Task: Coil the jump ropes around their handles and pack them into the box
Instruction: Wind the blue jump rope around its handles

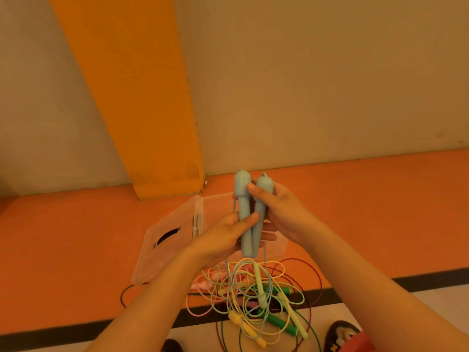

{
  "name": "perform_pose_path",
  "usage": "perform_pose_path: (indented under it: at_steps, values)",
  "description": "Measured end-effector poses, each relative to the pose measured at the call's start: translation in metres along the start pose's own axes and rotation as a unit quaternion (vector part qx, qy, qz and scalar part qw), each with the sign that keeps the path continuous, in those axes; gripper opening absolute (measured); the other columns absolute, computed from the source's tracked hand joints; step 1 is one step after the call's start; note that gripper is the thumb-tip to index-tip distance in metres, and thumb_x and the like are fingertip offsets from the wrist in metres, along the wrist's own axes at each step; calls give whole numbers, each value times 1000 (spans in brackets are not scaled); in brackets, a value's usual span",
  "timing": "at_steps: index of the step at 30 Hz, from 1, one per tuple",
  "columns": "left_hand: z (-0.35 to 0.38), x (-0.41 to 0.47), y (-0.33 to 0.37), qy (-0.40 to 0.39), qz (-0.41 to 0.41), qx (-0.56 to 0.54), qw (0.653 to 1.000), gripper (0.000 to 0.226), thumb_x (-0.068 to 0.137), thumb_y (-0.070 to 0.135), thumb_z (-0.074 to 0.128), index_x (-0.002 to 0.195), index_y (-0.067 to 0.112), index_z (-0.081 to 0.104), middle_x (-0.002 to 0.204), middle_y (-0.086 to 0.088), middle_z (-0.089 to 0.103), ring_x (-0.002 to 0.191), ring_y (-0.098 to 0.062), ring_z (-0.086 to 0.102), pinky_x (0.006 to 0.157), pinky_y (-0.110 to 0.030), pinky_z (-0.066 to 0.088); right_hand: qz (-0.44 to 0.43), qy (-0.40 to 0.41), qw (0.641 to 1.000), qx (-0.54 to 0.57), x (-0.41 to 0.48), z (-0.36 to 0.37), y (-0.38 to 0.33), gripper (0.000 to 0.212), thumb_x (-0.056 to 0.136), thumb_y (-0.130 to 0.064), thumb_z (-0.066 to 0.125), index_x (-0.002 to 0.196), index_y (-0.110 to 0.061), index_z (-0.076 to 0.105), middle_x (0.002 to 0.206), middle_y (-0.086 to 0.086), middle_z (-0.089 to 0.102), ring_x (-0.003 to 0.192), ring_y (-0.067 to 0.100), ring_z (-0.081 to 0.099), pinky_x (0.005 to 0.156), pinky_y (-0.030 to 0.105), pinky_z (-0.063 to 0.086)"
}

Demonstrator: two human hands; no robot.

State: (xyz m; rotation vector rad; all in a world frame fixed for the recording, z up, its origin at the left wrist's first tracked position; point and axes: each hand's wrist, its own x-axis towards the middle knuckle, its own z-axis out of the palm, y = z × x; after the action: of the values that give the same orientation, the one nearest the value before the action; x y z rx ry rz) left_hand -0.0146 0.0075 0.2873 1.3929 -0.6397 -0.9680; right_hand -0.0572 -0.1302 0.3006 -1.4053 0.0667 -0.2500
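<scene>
Two light blue jump rope handles [247, 212] stand upright side by side in front of me. My left hand [223, 235] grips their lower part, thumb across the front. My right hand [276, 209] grips the right handle higher up, thumb on its head. The blue cord hangs from them down into a tangled pile of jump ropes [256, 298] on the floor: yellow, light green, dark green, pink and dark red, with several handles among them. Behind my hands sits a clear plastic box [177, 240] with its lid open.
An orange pillar [142, 97] rises against the beige wall behind the box. The floor is orange with a black stripe [380, 283], then pale. Two shoe tips [342, 334] show at the bottom edge.
</scene>
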Motion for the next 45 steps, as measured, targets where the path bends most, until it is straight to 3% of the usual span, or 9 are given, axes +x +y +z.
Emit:
perform_pose_path:
  at_steps: [4, 13, 17, 22, 27, 32, 36, 41, 45]
  values:
    - [3, 0, -1, 8, -4, -2, 1000, 37, 90, 34, 50, 115, 8, 56, 87, -6, 64, 74, -18, 65, 76, -34, 57, 0, 18, 994, -110, -1, -1, -1, 20, 92, -31, 59, 85, -13, 56, 60, -6, 49, 49, 2, 45, 46, 17, 36]
    - [4, 1, 2, 16, 32, -76, 996, 18, 98, 11, 46, 112, 3, 53, 71, -3, 54, 54, -12, 48, 48, -22, 40, 7, 89, 969, -229, 5, -10, -5, 44, 87, -62, 50, 77, -20, 56, 70, -2, 54, 67, 13, 52, 69, 33, 44]
    - [2, -1, 4, 25, 57, -109, 992, 20, 95, 14, 49, 110, 3, 54, 71, -5, 56, 52, -12, 50, 45, -22, 40, -8, 185, 961, -206, 4, -18, -12, 32, 92, -49, 51, 90, -16, 49, 86, -2, 51, 79, 10, 51, 63, 10, 38]
    - [5, -6, 11, 3, 65, -116, 991, 32, 87, 21, 52, 113, 1, 53, 73, -7, 60, 54, -14, 53, 47, -22, 42, -29, 77, 990, -114, 5, -18, -7, 55, 88, -64, 45, 132, -31, 46, 134, -6, 50, 122, 8, 49, 105, 27, 38]
    - [9, -9, 13, -64, 49, -200, 977, 29, 93, 27, 47, 114, 8, 52, 72, -1, 55, 54, -11, 50, 53, -24, 48, 6, -48, 999, -24, -1, -11, 4, 103, 60, -89, 51, 129, -13, 56, 77, -2, 53, 69, 8, 51, 72, 28, 41]
    - [4, -11, 13, -132, 35, -281, 950, 29, 92, 36, 53, 115, 19, 56, 73, 2, 49, 52, -8, 43, 51, -26, 48, 40, -74, 996, 25, -6, 10, -6, 62, 73, -72, 24, 78, -29, 69, 73, 2, 58, 69, 10, 61, 66, 20, 49]
    - [7, -7, 15, -13, 32, -252, 967, 28, 90, 35, 50, 106, 14, 55, 66, 0, 48, 42, -6, 35, 36, -15, 27, 53, -11, 998, -13, -3, 13, -3, 60, 92, -60, 11, 66, -24, 52, 46, -11, 45, 43, 2, 45, 54, 20, 43]
    - [3, -6, 10, 138, 88, -42, 986, 27, 91, 32, 56, 87, 6, 50, 63, -6, 51, 39, -12, 41, 38, -19, 32, 27, -4, 984, -174, -1, 6, 7, 63, 95, -61, 9, 94, -30, 64, 62, 12, 52, 47, 13, 43, 52, 28, 36]
    - [2, -4, 7, 217, 132, 46, 966, 19, 96, 16, 56, 100, 0, 46, 58, -8, 57, 37, -18, 45, 37, -22, 34, 53, -17, 988, -146, -1, 12, 8, 67, 100, -55, 13, 81, -17, 64, 52, 8, 54, 39, 18, 44, 40, 22, 37]
